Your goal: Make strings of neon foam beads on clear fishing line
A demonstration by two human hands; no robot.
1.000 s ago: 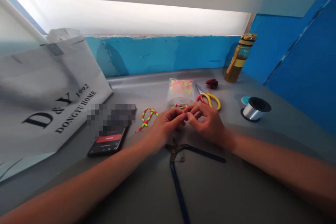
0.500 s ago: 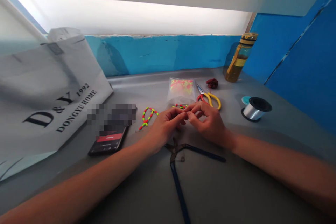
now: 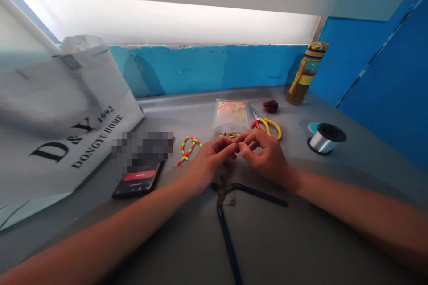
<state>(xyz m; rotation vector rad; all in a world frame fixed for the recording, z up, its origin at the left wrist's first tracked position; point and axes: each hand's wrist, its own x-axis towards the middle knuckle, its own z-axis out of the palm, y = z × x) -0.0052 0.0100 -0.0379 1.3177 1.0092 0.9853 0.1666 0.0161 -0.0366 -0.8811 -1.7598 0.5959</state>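
Observation:
My left hand (image 3: 214,156) and my right hand (image 3: 262,155) meet fingertip to fingertip above the table, both in a pinch. What lies between the fingertips is too small and too covered to make out. Left of my left hand lies a looped string of red and yellow-green beads (image 3: 190,147). A second piece of beaded string (image 3: 229,135) shows just behind my fingers, partly covered by them. Below my hands lie spread pliers (image 3: 224,193) with dark blue handles.
Behind my hands are a clear bag of beads (image 3: 231,113), scissors (image 3: 267,125) with red and yellow handles, and a dark red bundle (image 3: 270,106). A wire spool (image 3: 326,139) and bottle (image 3: 306,73) stand right; a phone (image 3: 138,178) and large white bag (image 3: 70,133) are left.

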